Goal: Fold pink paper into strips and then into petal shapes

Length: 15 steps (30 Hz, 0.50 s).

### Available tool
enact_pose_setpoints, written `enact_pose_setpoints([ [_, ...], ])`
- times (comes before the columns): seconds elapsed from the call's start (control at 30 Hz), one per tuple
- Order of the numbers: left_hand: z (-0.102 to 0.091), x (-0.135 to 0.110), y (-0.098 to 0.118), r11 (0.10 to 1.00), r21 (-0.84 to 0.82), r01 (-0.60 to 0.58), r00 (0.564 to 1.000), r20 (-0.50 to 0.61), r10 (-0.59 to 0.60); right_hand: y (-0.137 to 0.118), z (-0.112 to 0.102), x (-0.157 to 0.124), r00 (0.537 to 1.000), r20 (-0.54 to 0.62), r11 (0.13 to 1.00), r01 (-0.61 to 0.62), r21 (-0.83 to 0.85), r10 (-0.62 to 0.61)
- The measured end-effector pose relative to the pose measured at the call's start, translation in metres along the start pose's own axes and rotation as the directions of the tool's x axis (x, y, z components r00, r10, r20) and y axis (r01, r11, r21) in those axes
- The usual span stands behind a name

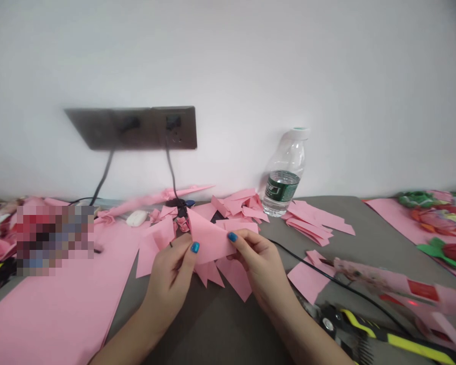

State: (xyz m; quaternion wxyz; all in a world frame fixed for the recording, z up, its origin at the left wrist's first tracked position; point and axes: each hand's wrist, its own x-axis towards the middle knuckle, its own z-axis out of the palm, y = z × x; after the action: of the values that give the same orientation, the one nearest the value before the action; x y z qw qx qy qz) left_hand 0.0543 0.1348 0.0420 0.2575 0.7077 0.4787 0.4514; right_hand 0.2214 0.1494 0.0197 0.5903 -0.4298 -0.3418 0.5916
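Both hands hold one folded pink paper piece [209,237] just above the grey table [213,324]. My left hand [174,276] pinches its lower left edge, thumb on top. My right hand [259,263] grips its right corner between thumb and fingers. The thumbnails are painted blue. Loose pink paper scraps [228,271] lie on the table directly under the held piece.
A large pink sheet [61,304] covers the left of the table. Stacked pink pieces [315,220] and a water bottle [285,175] stand behind. A glue gun [387,281], black cable [327,274] and yellow-handled pliers [368,334] lie right. Paper flowers [441,223] sit far right. A wall socket [137,128] holds two plugs.
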Motion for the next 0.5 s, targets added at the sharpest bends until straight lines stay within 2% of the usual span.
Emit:
enact_pose_setpoints([
  [0.1,-0.0006,0.0009,-0.0015,1.000,-0.004,0.020,1.000,-0.021,-0.021,-0.0004,0.0018,-0.0006,0.998,0.059,0.998,-0.001,0.067,-0.003],
  [0.17,-0.0010,0.0015,-0.0012,1.000,-0.003,-0.002,1.000,-0.009,0.002,-0.0007,0.0015,-0.0005,0.999,0.051,0.998,0.007,0.061,-0.010],
  [0.27,-0.0010,0.0014,-0.0004,0.996,0.021,-0.091,0.995,0.030,0.090,0.0001,-0.0003,0.0010,1.000,-0.009,0.999,-0.009,0.051,0.010],
  [0.33,-0.0010,0.0010,-0.0008,0.986,0.034,-0.164,0.985,0.060,0.162,0.0003,-0.0009,0.0022,0.999,-0.019,0.994,-0.035,0.102,0.037],
  [0.43,-0.0023,0.0019,-0.0047,0.969,0.028,-0.247,0.962,0.124,0.241,-0.0026,-0.0008,0.0026,0.998,0.026,0.976,-0.056,0.209,0.052],
  [0.5,-0.0046,0.0045,-0.0094,0.971,0.017,-0.239,0.963,0.134,0.235,-0.0066,-0.0011,0.0018,0.995,0.094,0.971,-0.065,0.229,0.044],
])
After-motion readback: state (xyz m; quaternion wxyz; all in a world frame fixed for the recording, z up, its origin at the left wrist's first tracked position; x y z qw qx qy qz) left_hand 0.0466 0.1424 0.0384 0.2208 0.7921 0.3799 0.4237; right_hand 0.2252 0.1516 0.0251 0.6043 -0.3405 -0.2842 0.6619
